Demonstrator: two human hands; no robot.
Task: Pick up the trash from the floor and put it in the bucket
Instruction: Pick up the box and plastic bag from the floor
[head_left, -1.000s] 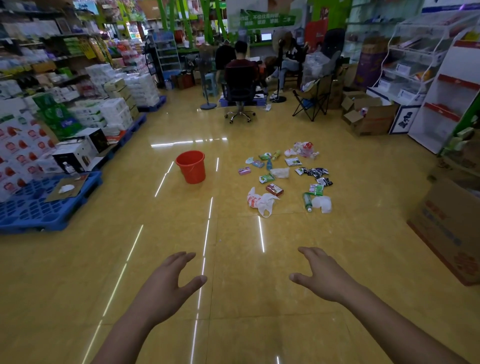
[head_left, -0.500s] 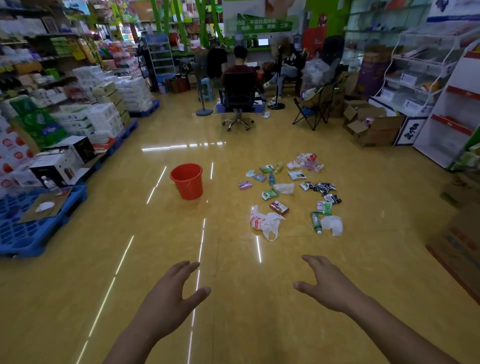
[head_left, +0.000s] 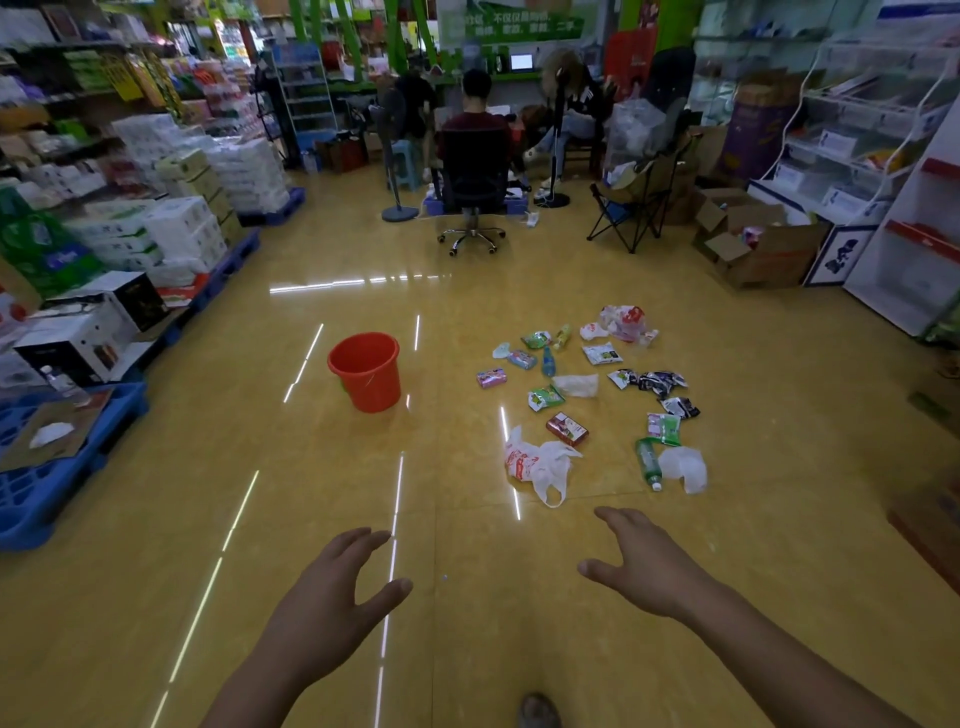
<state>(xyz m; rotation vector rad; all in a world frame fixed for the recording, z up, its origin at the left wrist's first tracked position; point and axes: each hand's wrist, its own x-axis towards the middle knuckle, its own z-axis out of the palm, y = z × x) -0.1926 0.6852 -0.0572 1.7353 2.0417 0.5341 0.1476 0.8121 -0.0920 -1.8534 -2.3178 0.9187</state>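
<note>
Both hands are out in front and empty: the left hand has its fingers loosely spread and thumb apart; the right hand is likewise spread, palm down; neither touches anything. The trash lies scattered on the floor ahead and to the right: wrappers, a bag, a green bottle, a red box. None of it appears to be in the bucket, which stands upright left of the heap, well apart from the hands.

The step in hand looks like the approach and first pick. The bag lies nearest the right hand, so starting there makes sense; bunch the thin film in the fingers rather than pinching one handle, lest it trail. The bottle may roll if nudged, so close round its body; flat wrappers want a fingertip slid under an edge.

The floor is glossy yellow tile streaked with reflected lights — likely slippery underfoot. The room is a shop: stacked goods on blue pallets at left; white racks at right; cartons, a folding chair — and a person seated on an office chair at the back.
</note>
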